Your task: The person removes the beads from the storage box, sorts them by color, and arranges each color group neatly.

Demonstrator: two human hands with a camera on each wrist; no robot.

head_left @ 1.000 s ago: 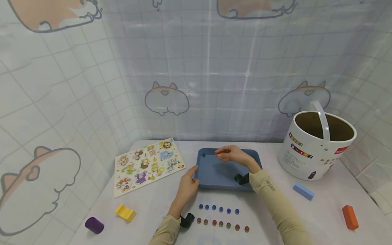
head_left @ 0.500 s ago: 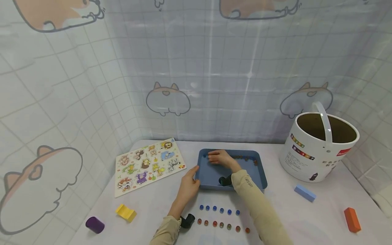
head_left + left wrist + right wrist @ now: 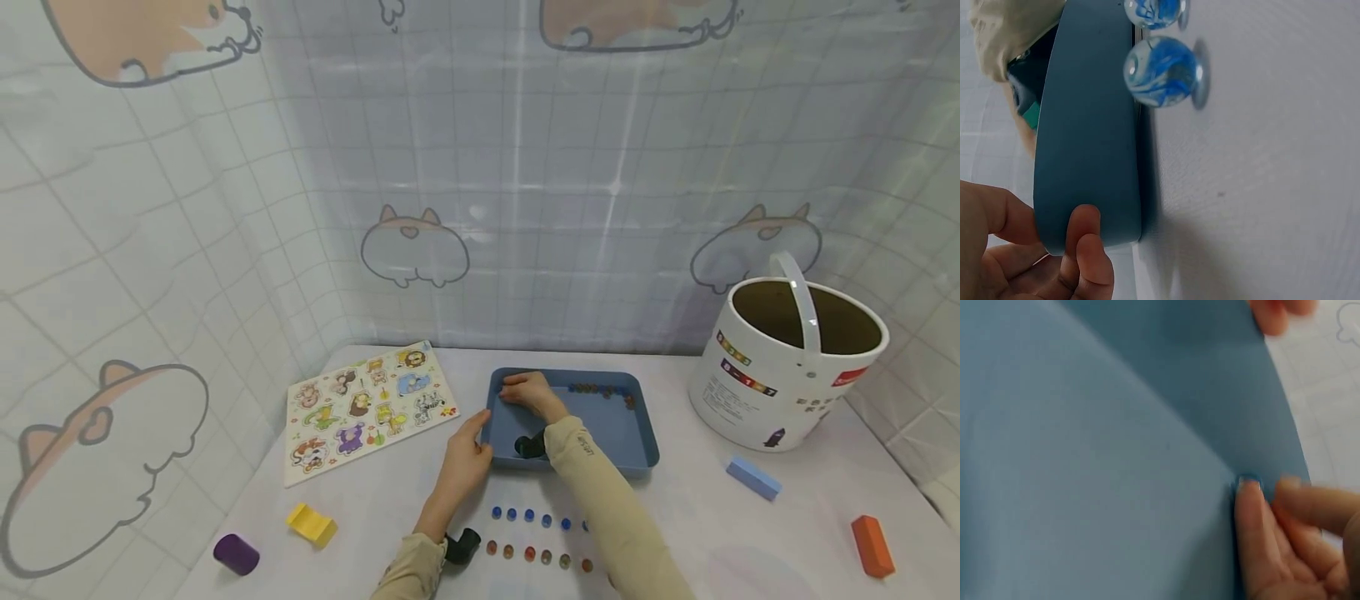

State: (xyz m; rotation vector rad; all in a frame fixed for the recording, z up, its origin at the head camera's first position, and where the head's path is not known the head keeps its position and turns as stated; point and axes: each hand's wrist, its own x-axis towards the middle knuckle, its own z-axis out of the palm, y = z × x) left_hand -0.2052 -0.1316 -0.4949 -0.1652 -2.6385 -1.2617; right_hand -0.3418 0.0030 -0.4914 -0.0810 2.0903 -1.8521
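A blue tray (image 3: 600, 429) lies on the table in the head view. My left hand (image 3: 462, 458) grips its near-left side, fingers curled over the wall (image 3: 1088, 156) in the left wrist view. My right hand (image 3: 532, 393) reaches into the far-left corner of the tray. There, in the right wrist view, its fingertips pinch a blue marble (image 3: 1249, 479), mostly covered by a finger. Several more marbles (image 3: 590, 388) line the tray's back wall. In front of the tray run a row of blue marbles (image 3: 529, 515) and a row of reddish-brown marbles (image 3: 529, 553), partly hidden by the right sleeve.
An animal puzzle board (image 3: 367, 412) lies left of the tray. Nearer are a yellow block (image 3: 312, 525) and a purple cylinder (image 3: 236, 554). At right stand a white bucket (image 3: 780, 375), a light blue block (image 3: 753, 477) and an orange block (image 3: 872, 546).
My right hand has moved left and down into the tray's far-left corner, uncovering the marbles along the back wall. My left hand has stayed on the tray's side.
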